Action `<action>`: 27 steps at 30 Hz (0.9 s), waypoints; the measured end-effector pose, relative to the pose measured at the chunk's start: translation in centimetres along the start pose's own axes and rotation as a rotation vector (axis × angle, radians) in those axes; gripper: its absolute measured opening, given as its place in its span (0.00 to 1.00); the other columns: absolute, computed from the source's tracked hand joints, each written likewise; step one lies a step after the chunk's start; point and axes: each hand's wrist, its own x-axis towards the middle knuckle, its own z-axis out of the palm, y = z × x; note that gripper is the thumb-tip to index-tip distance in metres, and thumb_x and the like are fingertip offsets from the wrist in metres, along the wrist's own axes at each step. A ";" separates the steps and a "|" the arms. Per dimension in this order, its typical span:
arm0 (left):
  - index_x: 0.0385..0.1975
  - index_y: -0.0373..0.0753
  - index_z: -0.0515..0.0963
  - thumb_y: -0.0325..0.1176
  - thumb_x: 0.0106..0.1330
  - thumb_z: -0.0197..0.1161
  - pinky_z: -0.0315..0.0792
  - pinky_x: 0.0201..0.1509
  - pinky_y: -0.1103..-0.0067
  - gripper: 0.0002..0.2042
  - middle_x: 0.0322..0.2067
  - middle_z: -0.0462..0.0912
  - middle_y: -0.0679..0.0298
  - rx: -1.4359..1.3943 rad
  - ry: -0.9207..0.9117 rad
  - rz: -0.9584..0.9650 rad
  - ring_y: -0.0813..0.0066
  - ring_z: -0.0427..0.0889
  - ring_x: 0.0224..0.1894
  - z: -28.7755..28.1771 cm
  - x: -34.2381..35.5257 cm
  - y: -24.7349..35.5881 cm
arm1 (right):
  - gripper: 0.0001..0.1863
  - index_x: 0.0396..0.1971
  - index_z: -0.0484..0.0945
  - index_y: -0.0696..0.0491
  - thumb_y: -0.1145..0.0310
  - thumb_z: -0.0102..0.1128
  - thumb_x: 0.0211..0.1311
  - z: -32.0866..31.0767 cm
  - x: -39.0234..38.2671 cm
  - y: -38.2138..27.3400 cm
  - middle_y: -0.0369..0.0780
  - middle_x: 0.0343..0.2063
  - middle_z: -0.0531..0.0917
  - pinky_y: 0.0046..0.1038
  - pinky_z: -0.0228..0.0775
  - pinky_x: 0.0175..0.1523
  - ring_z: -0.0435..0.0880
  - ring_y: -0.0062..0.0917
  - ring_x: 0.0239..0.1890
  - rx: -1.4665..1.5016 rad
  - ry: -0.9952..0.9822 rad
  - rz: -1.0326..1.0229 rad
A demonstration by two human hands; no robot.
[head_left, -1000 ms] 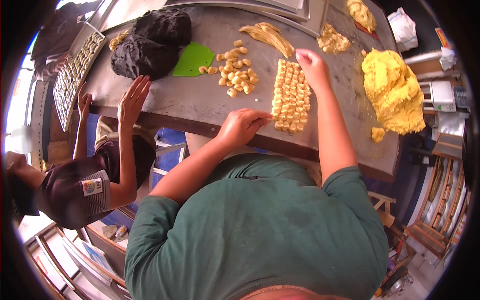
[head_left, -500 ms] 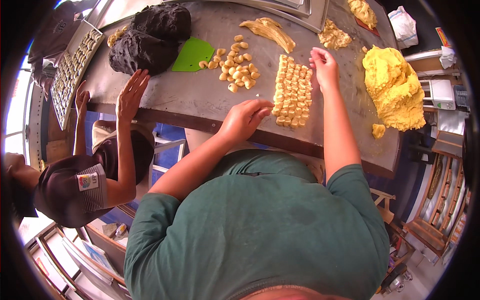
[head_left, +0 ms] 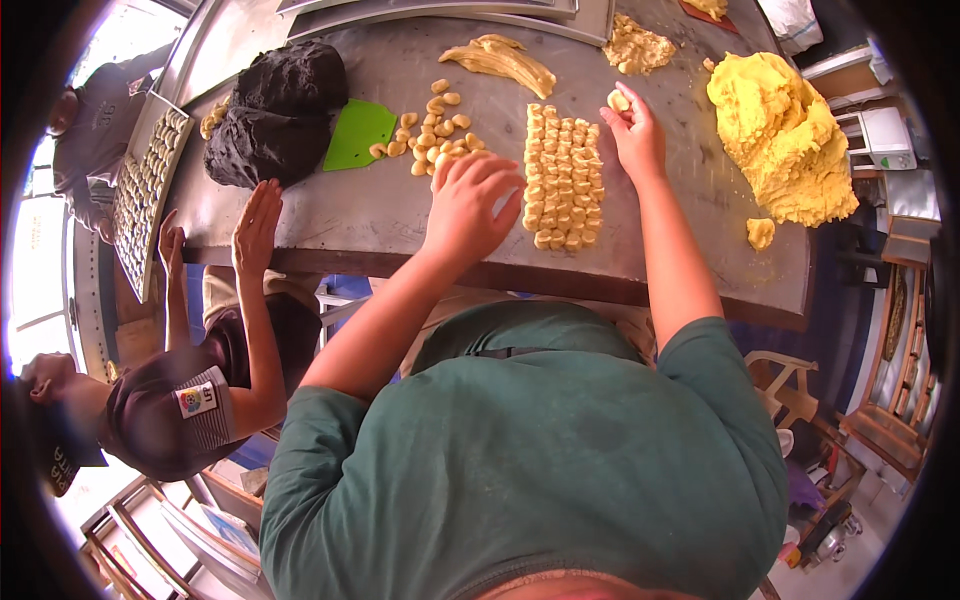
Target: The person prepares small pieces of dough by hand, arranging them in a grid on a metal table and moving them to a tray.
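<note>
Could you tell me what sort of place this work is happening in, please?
Probably a small bakery or sweet-making workshop: a large grey metal worktable carries a big mound of yellow dough, a dark brown dough mass and neat rows of small cut yellow pieces.

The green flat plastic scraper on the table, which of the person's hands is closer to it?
Left. The left hand hovers just right of the green flat plastic scraper, beside loose dough pieces. The right hand is farther right, beyond the rows of dough pieces.
</note>
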 end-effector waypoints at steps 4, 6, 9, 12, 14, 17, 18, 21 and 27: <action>0.43 0.50 0.84 0.42 0.65 0.64 0.64 0.62 0.63 0.10 0.44 0.84 0.66 0.206 -0.055 -0.057 0.63 0.79 0.52 2.1 4.1 -2.3 | 0.21 0.58 0.79 0.49 0.61 0.64 0.68 -0.4 0.2 1.0 0.37 0.35 0.88 0.26 0.76 0.46 0.86 0.20 0.35 0.183 -0.115 0.133; 0.44 0.50 0.84 0.47 0.68 0.60 0.65 0.62 0.61 0.13 0.44 0.85 0.64 0.311 -0.131 -0.135 0.61 0.79 0.53 3.9 6.7 -4.4 | 0.20 0.57 0.80 0.49 0.58 0.63 0.68 -0.3 0.1 0.7 0.37 0.35 0.88 0.26 0.76 0.47 0.86 0.22 0.36 0.201 -0.117 0.129; 0.50 0.51 0.83 0.48 0.69 0.61 0.72 0.57 0.60 0.15 0.42 0.87 0.61 0.412 -0.128 -0.170 0.57 0.84 0.45 5.2 9.6 -6.4 | 0.20 0.56 0.82 0.50 0.56 0.62 0.70 -0.5 0.0 -1.5 0.37 0.38 0.87 0.27 0.75 0.50 0.86 0.26 0.42 -0.162 -0.097 0.002; 0.46 0.47 0.84 0.45 0.69 0.53 0.74 0.51 0.57 0.16 0.43 0.87 0.55 0.494 -0.394 -0.122 0.52 0.85 0.47 5.8 12.6 -5.6 | 0.26 0.60 0.78 0.51 0.56 0.67 0.65 -0.7 0.6 0.7 0.47 0.50 0.86 0.30 0.73 0.59 0.84 0.32 0.55 0.148 -0.088 0.089; 0.45 0.48 0.85 0.44 0.67 0.55 0.74 0.50 0.57 0.15 0.42 0.87 0.56 0.397 -0.461 -0.387 0.52 0.85 0.46 6.5 12.7 -5.6 | 0.23 0.58 0.79 0.52 0.59 0.68 0.65 -0.6 0.5 1.7 0.46 0.49 0.87 0.30 0.74 0.57 0.85 0.31 0.53 0.145 -0.075 0.076; 0.43 0.46 0.85 0.45 0.65 0.62 0.75 0.49 0.59 0.14 0.40 0.87 0.54 0.217 -0.387 -0.199 0.51 0.85 0.44 5.9 12.2 -7.4 | 0.18 0.52 0.81 0.54 0.64 0.67 0.65 -0.3 0.3 0.7 0.43 0.44 0.87 0.29 0.76 0.52 0.86 0.28 0.48 0.122 -0.073 0.043; 0.43 0.46 0.84 0.45 0.64 0.65 0.76 0.48 0.60 0.14 0.40 0.87 0.53 0.130 -0.360 -0.207 0.51 0.86 0.43 5.7 12.2 -7.1 | 0.14 0.49 0.82 0.55 0.65 0.66 0.66 -0.6 0.1 0.3 0.40 0.40 0.88 0.28 0.76 0.50 0.86 0.26 0.44 0.081 -0.068 0.061; 0.43 0.42 0.82 0.43 0.62 0.68 0.76 0.47 0.62 0.15 0.39 0.87 0.53 0.168 -0.421 -0.233 0.52 0.86 0.43 5.0 12.6 -5.6 | 0.10 0.46 0.82 0.55 0.67 0.64 0.69 -0.4 0.5 0.4 0.36 0.34 0.85 0.26 0.76 0.46 0.84 0.22 0.39 0.212 -0.031 0.128; 0.49 0.37 0.79 0.38 0.63 0.68 0.77 0.47 0.64 0.17 0.38 0.87 0.53 -0.112 -0.077 -0.217 0.54 0.86 0.44 4.3 10.2 -5.0 | 0.10 0.47 0.82 0.55 0.68 0.61 0.70 -0.6 0.9 2.0 0.37 0.35 0.85 0.25 0.76 0.43 0.83 0.19 0.39 0.418 -0.066 0.196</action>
